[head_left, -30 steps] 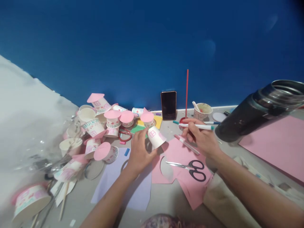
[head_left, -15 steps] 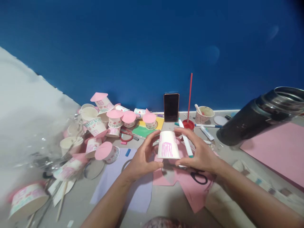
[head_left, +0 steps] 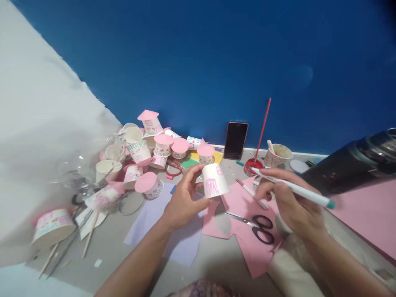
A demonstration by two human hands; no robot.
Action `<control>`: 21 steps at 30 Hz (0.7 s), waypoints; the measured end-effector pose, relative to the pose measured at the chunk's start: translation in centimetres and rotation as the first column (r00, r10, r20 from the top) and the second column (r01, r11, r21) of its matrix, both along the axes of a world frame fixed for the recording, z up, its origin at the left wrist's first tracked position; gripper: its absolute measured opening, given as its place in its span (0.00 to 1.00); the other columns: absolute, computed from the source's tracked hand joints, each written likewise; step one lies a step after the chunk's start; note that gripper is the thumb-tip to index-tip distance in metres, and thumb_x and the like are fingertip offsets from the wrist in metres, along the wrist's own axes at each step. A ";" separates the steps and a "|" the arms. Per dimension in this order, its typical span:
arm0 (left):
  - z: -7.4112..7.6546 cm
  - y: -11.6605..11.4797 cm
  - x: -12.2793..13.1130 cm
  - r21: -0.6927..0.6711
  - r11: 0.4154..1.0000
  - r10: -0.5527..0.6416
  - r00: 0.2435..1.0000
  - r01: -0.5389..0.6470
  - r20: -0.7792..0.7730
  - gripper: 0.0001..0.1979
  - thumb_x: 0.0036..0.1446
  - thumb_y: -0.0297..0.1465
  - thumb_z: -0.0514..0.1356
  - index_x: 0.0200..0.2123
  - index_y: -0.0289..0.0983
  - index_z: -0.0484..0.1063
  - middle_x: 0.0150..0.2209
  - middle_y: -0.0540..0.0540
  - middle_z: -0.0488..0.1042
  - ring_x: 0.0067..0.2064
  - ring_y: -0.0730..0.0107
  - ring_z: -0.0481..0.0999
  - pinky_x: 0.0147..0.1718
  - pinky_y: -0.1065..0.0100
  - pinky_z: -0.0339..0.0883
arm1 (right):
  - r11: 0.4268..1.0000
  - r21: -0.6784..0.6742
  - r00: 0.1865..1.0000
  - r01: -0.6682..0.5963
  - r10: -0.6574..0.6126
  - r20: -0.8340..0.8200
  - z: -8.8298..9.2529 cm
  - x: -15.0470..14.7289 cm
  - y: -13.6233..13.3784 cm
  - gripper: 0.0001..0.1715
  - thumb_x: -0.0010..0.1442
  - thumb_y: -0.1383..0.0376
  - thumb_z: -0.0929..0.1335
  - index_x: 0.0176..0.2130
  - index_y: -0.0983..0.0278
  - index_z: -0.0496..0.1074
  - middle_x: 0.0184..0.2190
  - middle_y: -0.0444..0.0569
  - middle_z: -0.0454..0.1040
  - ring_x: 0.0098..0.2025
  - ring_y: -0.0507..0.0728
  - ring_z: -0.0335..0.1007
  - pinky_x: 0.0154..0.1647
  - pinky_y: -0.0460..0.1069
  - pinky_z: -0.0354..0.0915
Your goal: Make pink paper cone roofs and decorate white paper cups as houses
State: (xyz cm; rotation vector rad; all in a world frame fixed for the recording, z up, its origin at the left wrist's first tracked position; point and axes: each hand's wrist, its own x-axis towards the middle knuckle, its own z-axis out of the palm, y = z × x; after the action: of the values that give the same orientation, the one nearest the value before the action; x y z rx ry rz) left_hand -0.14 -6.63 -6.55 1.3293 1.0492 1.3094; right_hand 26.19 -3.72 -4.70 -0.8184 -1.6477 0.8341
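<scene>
My left hand (head_left: 185,202) holds a white paper cup (head_left: 214,180) upside down, tilted a little. Pink marker drawings of a window and a door-like shape show on its side. In my right hand (head_left: 293,202) is a white marker with green ends (head_left: 297,190), gripped like a pen with its uncapped green tip pointing left. Below the hands, scissors with black handles (head_left: 250,225) lie on cut pink paper (head_left: 250,255). A pink-capped marker (head_left: 251,193) rests on that paper, close to my right hand. Purple paper (head_left: 182,251) lies under my left arm.
Several decorated cups with pink paper roofs (head_left: 148,181) crowd the left side. At the back, a phone (head_left: 236,141) leans on the wall beside a red pot with a stick (head_left: 253,166) and a patterned cup (head_left: 278,154). A large dark flask (head_left: 349,165) stands on the right.
My right hand has let go of the cup and moved right, now holding the marker like a pen. The left hand alone keeps the cup. The view has shifted left.
</scene>
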 end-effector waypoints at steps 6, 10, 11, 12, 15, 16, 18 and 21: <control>-0.7 0.0 0.7 0.018 1.000 0.001 1.000 -0.001 0.016 0.35 0.52 0.31 0.73 0.62 0.44 0.67 0.63 0.38 0.64 0.68 0.47 0.64 0.59 0.55 0.68 | 0.988 0.151 0.996 -0.031 0.017 0.091 1.2 -0.5 -1.1 0.10 0.69 0.58 0.70 0.41 0.57 0.82 0.28 0.46 0.81 0.27 0.56 0.76 0.25 0.48 0.69; -0.8 -0.1 0.5 0.029 0.999 -0.042 0.999 0.042 -0.005 0.34 0.52 0.29 0.72 0.62 0.45 0.68 0.63 0.39 0.63 0.67 0.49 0.65 0.60 0.55 0.68 | 0.997 0.052 0.991 0.052 -0.058 0.121 1.4 -1.4 -1.7 0.05 0.66 0.60 0.73 0.39 0.58 0.79 0.26 0.42 0.80 0.23 0.51 0.73 0.22 0.44 0.67; -0.8 -0.2 0.4 0.031 0.998 -0.049 0.999 0.050 -0.014 0.34 0.52 0.28 0.72 0.62 0.45 0.68 0.62 0.40 0.63 0.67 0.49 0.65 0.60 0.55 0.68 | 0.998 0.040 0.991 0.044 -0.049 0.125 1.4 -1.6 -1.8 0.05 0.65 0.60 0.74 0.38 0.58 0.79 0.27 0.42 0.80 0.23 0.51 0.74 0.23 0.44 0.68; -0.7 -0.3 0.4 0.030 0.998 -0.053 0.998 0.054 -0.026 0.34 0.51 0.27 0.71 0.62 0.46 0.68 0.62 0.40 0.63 0.66 0.49 0.65 0.60 0.56 0.68 | 0.999 0.033 0.991 0.026 -0.030 0.127 1.3 -1.7 -1.9 0.05 0.65 0.60 0.74 0.38 0.58 0.78 0.28 0.42 0.80 0.24 0.51 0.75 0.24 0.43 0.69; -0.7 -0.5 0.3 0.037 0.998 -0.056 0.997 0.057 -0.049 0.34 0.51 0.26 0.70 0.62 0.47 0.69 0.61 0.41 0.63 0.65 0.49 0.66 0.59 0.56 0.69 | 0.999 0.037 0.990 -0.022 0.016 0.138 1.2 -1.9 -2.1 0.02 0.65 0.62 0.73 0.39 0.58 0.77 0.28 0.41 0.79 0.25 0.51 0.75 0.25 0.42 0.69; -0.7 -0.5 0.3 0.044 0.997 -0.054 0.997 0.057 -0.048 0.34 0.52 0.26 0.70 0.62 0.47 0.69 0.61 0.41 0.63 0.65 0.50 0.66 0.59 0.56 0.69 | 0.999 0.044 0.990 -0.020 0.014 0.140 1.1 -1.9 -2.1 0.02 0.65 0.63 0.73 0.39 0.58 0.77 0.28 0.41 0.79 0.25 0.51 0.75 0.26 0.42 0.69; -0.8 -0.6 0.2 0.064 0.996 -0.054 0.998 0.056 -0.036 0.34 0.52 0.25 0.69 0.62 0.47 0.69 0.61 0.41 0.62 0.64 0.51 0.67 0.59 0.57 0.70 | 0.999 0.052 0.990 -0.006 -0.001 0.144 1.0 -1.9 -2.2 0.02 0.65 0.64 0.73 0.40 0.58 0.76 0.28 0.41 0.79 0.25 0.51 0.75 0.25 0.43 0.69; -0.8 -0.7 0.2 0.080 0.995 -0.055 0.998 0.057 -0.030 0.34 0.53 0.25 0.69 0.62 0.48 0.68 0.60 0.42 0.62 0.64 0.52 0.67 0.58 0.58 0.69 | 0.999 0.050 0.989 -0.016 0.009 0.147 0.9 -1.8 -2.3 0.02 0.65 0.65 0.73 0.40 0.58 0.76 0.29 0.42 0.79 0.23 0.50 0.73 0.23 0.44 0.68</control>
State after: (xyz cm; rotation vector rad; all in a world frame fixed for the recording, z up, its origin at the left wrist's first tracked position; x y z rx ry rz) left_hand 0.04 -7.28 -7.39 1.4315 0.9799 1.3069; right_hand 24.38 -6.05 -3.78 -0.8513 -1.7979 0.7521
